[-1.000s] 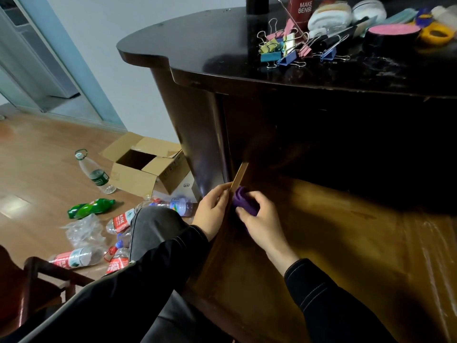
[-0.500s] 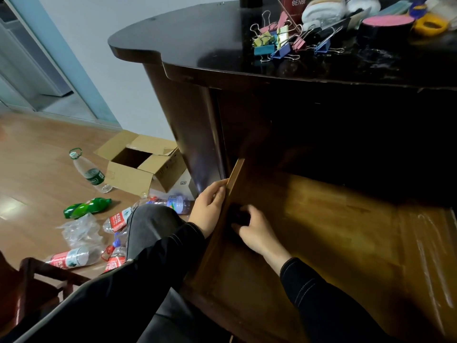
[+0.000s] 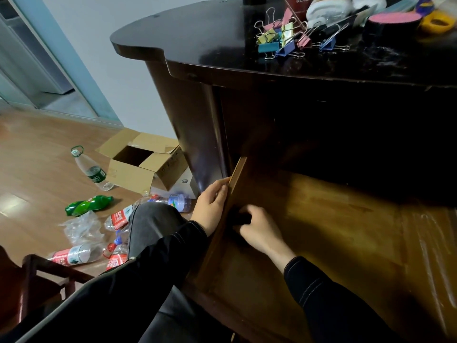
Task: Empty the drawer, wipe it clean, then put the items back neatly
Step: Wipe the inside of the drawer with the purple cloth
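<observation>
The wooden drawer (image 3: 333, 233) is pulled out under the dark desk, its bottom bare. My left hand (image 3: 211, 204) grips the drawer's left side wall (image 3: 237, 173) from outside. My right hand (image 3: 259, 229) is inside the drawer against that wall, closed around a dark purple cloth (image 3: 239, 218), which shows only as a dark lump in shadow. Removed items lie on the desk top (image 3: 210, 38): coloured binder clips (image 3: 282, 43), a round black box with a pink lid (image 3: 393, 23), a yellow object (image 3: 436, 22) and white rolled things (image 3: 326, 7).
On the floor to the left sit an open cardboard box (image 3: 141, 164), a clear bottle (image 3: 91, 169), a green bottle (image 3: 87, 205) and several crushed bottles (image 3: 74, 254). A dark wooden chair (image 3: 37, 280) is at lower left. My knee (image 3: 153, 221) is next to the drawer.
My right hand slid with the cloth from the top of the drawer's left wall down to its inner side. The camera view shifted slightly. My left hand stayed on the wall.
</observation>
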{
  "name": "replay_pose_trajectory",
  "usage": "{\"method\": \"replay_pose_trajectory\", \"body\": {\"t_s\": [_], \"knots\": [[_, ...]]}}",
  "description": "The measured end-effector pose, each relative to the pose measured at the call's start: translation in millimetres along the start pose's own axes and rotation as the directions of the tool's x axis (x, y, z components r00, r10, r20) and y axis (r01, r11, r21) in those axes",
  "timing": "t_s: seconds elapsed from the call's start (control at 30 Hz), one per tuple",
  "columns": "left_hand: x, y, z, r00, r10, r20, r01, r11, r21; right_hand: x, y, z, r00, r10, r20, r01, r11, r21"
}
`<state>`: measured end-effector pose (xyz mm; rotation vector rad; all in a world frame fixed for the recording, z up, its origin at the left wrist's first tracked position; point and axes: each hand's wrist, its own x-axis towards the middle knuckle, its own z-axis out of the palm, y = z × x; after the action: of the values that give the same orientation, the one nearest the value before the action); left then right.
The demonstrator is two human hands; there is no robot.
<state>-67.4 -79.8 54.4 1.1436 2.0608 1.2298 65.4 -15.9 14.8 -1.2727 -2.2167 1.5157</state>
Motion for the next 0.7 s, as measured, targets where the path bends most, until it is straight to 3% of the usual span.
{"method": "replay_pose_trajectory", "body": {"t_s": [0.13,0.3,0.5,0.7], "knots": [[1.4,-0.6,0.7,1.000,-0.019,-0.005,0.019,1.000,-0.005,-0.6,-7.7,-1.3,0.979,-0.133,-0.151,0.151,0.982,0.114],[1.0,-2.0,-0.1,1.000,-0.017,0.006,0.016,1.000,0.024,1.3,10.1,9.9,0.998,0.053,0.045,-0.054,0.998,0.024],[1.7,-3.4,0.2,1.000,-0.003,-0.020,0.004,1.000,0.029,12.1,6.1,5.4,0.986,-0.003,-0.166,0.005,1.000,0.009],[1.5,-3.8,0.6,0.999,0.009,-0.041,-0.008,1.000,0.020,-12.3,18.4,23.5,0.997,-0.075,0.026,0.079,0.968,-0.239]]}}
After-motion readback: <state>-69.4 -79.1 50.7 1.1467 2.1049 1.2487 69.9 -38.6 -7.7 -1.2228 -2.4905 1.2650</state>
